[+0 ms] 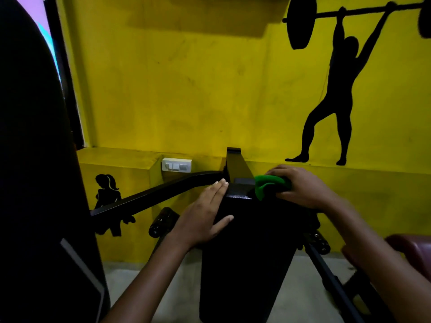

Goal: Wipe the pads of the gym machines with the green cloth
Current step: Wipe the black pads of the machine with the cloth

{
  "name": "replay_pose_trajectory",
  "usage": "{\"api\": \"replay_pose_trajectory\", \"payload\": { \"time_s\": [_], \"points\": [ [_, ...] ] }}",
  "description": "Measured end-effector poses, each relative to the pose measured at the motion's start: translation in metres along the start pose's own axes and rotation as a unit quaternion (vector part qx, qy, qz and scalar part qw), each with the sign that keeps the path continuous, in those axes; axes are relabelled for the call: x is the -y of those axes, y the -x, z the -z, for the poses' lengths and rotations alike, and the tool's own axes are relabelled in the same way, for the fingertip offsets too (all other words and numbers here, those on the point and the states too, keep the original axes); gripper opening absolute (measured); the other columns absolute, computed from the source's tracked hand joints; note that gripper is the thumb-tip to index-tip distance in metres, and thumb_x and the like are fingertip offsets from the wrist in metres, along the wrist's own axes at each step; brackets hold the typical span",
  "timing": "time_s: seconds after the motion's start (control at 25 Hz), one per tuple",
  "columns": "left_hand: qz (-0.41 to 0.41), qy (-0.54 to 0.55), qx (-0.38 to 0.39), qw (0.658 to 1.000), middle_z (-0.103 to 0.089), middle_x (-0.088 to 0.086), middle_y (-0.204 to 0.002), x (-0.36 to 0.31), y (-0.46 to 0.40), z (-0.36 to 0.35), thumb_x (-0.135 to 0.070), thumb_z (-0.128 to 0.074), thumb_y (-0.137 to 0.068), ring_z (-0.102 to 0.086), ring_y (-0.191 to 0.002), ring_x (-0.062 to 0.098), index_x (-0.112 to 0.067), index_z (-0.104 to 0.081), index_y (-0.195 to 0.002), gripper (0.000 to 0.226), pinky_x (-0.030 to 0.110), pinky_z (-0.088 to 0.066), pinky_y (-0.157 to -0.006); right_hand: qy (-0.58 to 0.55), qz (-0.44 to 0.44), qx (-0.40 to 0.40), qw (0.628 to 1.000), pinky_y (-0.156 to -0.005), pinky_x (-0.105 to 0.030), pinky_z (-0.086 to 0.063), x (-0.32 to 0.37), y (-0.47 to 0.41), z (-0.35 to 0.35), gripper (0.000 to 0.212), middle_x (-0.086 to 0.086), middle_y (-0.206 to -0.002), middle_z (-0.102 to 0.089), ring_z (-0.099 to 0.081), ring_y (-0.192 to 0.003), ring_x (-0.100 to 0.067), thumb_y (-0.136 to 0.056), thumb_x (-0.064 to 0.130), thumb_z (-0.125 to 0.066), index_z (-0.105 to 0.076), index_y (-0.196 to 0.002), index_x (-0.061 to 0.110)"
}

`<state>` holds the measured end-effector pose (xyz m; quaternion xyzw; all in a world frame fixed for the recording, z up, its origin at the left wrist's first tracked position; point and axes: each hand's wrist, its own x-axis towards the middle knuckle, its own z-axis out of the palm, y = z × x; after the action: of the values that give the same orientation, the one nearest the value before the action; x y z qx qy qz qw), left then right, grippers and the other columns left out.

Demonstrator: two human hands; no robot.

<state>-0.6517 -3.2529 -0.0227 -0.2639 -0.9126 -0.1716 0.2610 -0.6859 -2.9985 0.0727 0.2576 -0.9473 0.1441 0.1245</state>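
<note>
1. Right hand (300, 185): fingers curled around the green cloth (268, 186), pressed on the far right corner of the black pad (245, 252).
2. Left hand (205, 215): fingers straight, flat along the pad's left edge.
3. Behind: yellow wall (186, 89).

yellow wall (186, 89) | black weightlifter silhouette (335, 89) painted right | white switch plate (176, 164) on ledge | ponytail figure silhouette (107, 194) lower left

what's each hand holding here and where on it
The right hand grips the bunched green cloth from above, at its right side. The left hand holds nothing; it rests flat on the black pad.
</note>
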Motion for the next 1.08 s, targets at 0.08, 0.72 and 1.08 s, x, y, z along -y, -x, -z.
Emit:
{"api": "replay_pose_trajectory", "payload": {
  "time_s": [0.08, 0.72, 1.08],
  "points": [
    [0.002, -0.020, 0.011, 1.000, -0.011, -0.001, -0.159, 0.002, -0.007, -0.002, -0.061, -0.039, -0.091, -0.006, -0.145, 0.009, -0.014, -0.010, -0.152, 0.082, 0.025, -0.024, -0.113, 0.052, 0.020, -0.022, 0.998, -0.091, -0.037, -0.046, 0.021, -0.008, -0.011, 0.048, 0.013, -0.135, -0.048, -0.045, -0.121, -0.015, -0.083, 0.029, -0.068, -0.054, -0.129, 0.034],
    [-0.156, -0.224, -0.056, 0.961, -0.058, 0.014, -0.132, -0.060, -0.067, -0.054, -0.046, -0.035, -0.093, -0.057, -0.118, 0.028, -0.003, -0.054, -0.132, 0.061, 0.044, -0.046, -0.096, -0.521, -0.398, -0.336, 0.676, -0.076, -0.029, -0.046, -0.040, 0.073, -0.118, 0.017, -0.009, -0.099, -0.064, -0.059, -0.092, -0.022, -0.092, 0.006, -0.054, -0.063, -0.106, 0.009],
    [-0.157, -0.289, -0.131, 0.935, -0.032, 0.015, -0.151, -0.082, -0.060, -0.091, -0.040, -0.040, -0.094, -0.031, -0.135, 0.032, -0.005, -0.023, -0.149, 0.067, 0.052, -0.020, -0.111, -0.539, -0.318, -0.343, 0.700, -0.082, -0.035, -0.052, -0.063, 0.066, -0.128, 0.016, -0.003, -0.095, -0.069, -0.065, -0.093, -0.021, -0.088, 0.009, -0.058, -0.065, -0.094, 0.022]
  ]
}}
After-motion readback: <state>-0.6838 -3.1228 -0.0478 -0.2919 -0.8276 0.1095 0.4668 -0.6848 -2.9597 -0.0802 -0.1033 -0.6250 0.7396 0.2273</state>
